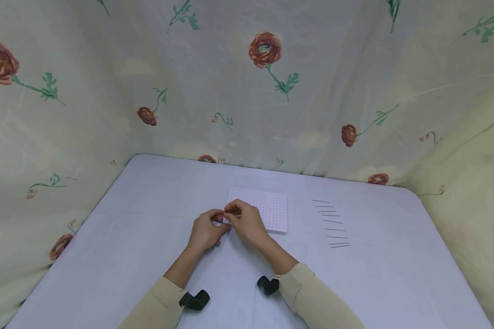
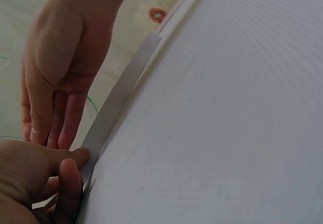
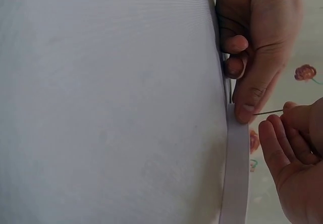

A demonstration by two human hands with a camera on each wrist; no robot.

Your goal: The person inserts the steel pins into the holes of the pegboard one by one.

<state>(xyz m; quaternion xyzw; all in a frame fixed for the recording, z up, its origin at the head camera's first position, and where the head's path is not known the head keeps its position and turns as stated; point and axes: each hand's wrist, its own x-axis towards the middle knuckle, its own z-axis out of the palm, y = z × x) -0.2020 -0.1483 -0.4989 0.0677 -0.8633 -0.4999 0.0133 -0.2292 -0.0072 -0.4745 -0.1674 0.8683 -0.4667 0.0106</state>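
A white board (image 1: pixel 276 209) with rows of small holes lies flat on the table. My left hand (image 1: pixel 206 231) grips its near left corner. In the right wrist view the left thumb (image 3: pixel 247 110) rests against the end of the board's edge (image 3: pixel 236 173). My right hand (image 1: pixel 249 224) reaches over the board's left part and pinches a thin dark metal pin (image 3: pixel 268 112) between thumb and fingertips. The pin lies sideways, its far end at the left thumb. In the left wrist view both hands meet near one end of the board.
Several thin dark pins (image 1: pixel 332 222) lie in a loose column on the white table (image 1: pixel 378 256), right of the board. A flowered curtain (image 1: pixel 238 91) hangs behind and beside the table. Black wrist cameras (image 1: pixel 195 300) sit at both sleeves.
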